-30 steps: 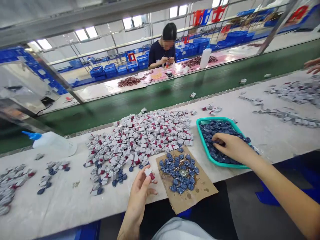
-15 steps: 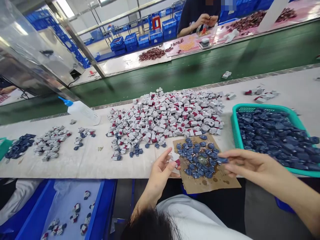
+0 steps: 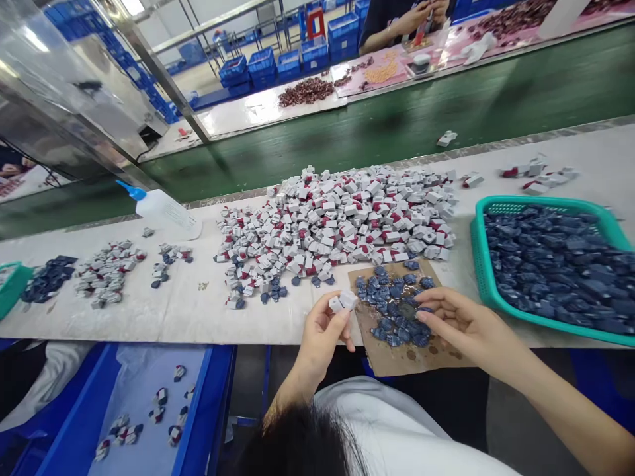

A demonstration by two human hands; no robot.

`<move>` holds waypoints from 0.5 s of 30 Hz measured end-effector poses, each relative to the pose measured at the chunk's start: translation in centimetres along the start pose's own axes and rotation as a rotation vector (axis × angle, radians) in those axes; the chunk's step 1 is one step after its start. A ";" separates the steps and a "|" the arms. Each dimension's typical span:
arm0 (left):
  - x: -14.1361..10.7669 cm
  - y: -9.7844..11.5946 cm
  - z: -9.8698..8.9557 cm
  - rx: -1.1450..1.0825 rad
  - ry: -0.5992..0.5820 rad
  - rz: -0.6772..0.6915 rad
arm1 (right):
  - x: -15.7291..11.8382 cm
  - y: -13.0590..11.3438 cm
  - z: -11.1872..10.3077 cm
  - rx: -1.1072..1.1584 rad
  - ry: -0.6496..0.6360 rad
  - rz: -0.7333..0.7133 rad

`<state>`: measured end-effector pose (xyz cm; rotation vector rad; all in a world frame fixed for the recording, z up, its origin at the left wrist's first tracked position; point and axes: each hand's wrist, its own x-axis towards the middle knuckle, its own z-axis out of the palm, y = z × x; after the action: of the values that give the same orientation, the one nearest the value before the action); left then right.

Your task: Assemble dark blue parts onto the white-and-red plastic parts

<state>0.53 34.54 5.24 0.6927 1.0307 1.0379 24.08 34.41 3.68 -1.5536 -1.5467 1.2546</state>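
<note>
1. Left hand pinches a small white block between thumb and fingertips over the table; it looks light and stiff, best held by its sides.
2. Cardboard sheet carries blue pieces.
3. Right hand curls over them; any pinch cannot be told.

**Two Hands, One Basket, One Big Heap**

At this bench I count one left hand pinching one white piece, and one right hand. There is one teal basket, one cardboard sheet, one squeeze bottle and one big heap of white-and-red pieces. Across one green conveyor belt sits one co-worker. The blue pieces are too many to count.
</note>
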 end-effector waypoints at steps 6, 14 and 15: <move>0.0 0.0 0.0 0.020 -0.068 0.038 | 0.2 1.2 -0.4 -0.178 0.042 -0.133; 0.3 -0.8 -0.6 0.064 -0.061 0.047 | 0.3 2.2 0.9 -0.475 0.112 -0.444; 0.2 -0.9 -0.7 0.050 -0.069 0.032 | 0.3 2.2 1.1 -0.497 0.112 -0.469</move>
<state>0.27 34.39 4.16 0.7826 0.9911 1.0123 23.98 34.17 1.20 -1.3845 -2.0944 0.5384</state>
